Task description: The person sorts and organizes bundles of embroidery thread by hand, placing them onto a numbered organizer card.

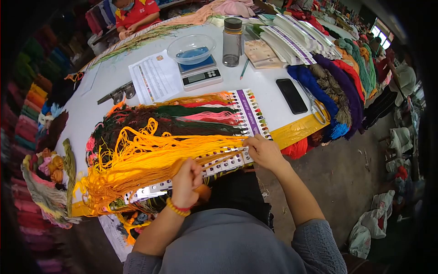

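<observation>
My left hand (186, 185) is closed in a fist around a golden-brown skein of embroidery thread (200, 193), part of which hangs below the fist. A thin brown strand (222, 158) stretches from it toward my right hand (263, 154). The fingers of my right hand are pinched at the end of a white punched thread card (232, 163), apparently on the strand's end. Under and between my hands lie long yellow and orange threads (150, 155). Behind them, dark, green, pink and red threads (200, 112) run to a purple-and-white punched card (250, 112).
Behind the threads are a printed sheet (153, 75), a digital scale (200, 78) with a clear bowl (190, 45), and a bottle (232, 43). To the right lie a phone (292, 96), scissors (315, 107) and thick skeins (337, 91). A person in red (137, 16) sits across the table.
</observation>
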Demonstrator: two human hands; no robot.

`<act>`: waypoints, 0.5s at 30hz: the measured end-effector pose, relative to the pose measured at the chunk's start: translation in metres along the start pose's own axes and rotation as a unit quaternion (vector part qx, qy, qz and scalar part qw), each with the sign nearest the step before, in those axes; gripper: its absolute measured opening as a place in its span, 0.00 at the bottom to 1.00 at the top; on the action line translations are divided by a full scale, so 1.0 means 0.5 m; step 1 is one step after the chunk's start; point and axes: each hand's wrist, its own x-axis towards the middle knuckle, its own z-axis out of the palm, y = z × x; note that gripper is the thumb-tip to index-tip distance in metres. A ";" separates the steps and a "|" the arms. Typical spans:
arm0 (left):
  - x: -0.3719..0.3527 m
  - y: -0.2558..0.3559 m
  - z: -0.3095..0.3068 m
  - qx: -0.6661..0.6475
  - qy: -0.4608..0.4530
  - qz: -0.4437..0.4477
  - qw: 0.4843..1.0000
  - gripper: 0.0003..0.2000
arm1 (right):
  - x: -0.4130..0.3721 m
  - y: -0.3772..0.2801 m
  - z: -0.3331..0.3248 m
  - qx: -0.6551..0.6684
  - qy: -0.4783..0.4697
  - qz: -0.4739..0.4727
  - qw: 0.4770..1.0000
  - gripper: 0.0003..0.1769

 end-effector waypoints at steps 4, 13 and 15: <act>-0.086 0.097 -0.076 -0.003 0.073 0.167 0.983 0.12 | 0.000 0.002 0.004 0.003 0.002 0.002 1.000 0.07; -0.218 0.321 -0.234 0.346 0.300 0.408 0.790 0.23 | -0.010 -0.035 0.012 0.070 0.033 0.037 0.996 0.08; -0.205 0.227 -0.169 0.266 0.135 0.241 0.923 0.26 | -0.021 -0.119 0.010 0.245 0.012 0.079 0.966 0.09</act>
